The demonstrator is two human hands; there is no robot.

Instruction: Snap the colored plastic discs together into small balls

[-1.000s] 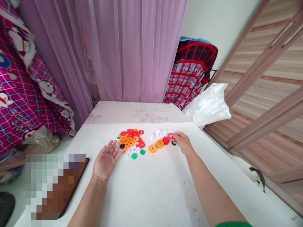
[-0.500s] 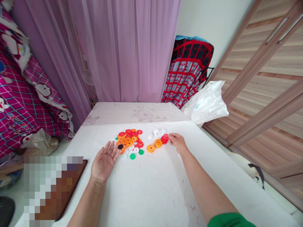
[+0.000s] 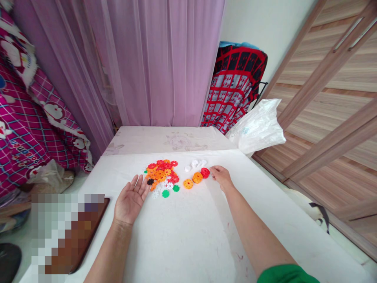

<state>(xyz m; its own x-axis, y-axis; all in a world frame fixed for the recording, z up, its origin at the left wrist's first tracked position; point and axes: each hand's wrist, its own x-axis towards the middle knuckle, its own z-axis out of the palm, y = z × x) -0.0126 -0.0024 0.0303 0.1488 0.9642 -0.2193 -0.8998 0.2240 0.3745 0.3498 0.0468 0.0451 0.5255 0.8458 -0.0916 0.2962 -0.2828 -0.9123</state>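
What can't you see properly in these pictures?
In the head view:
- Inside the right hand: its own curl hides whether anything small is there.
- The bottom of the flower disc pile: upper discs cover it.
- How many discs the red stack has: too small to count.
- The brown flat thing: blocky blur hides its surface.
- The black thing: the left edge cuts it off.
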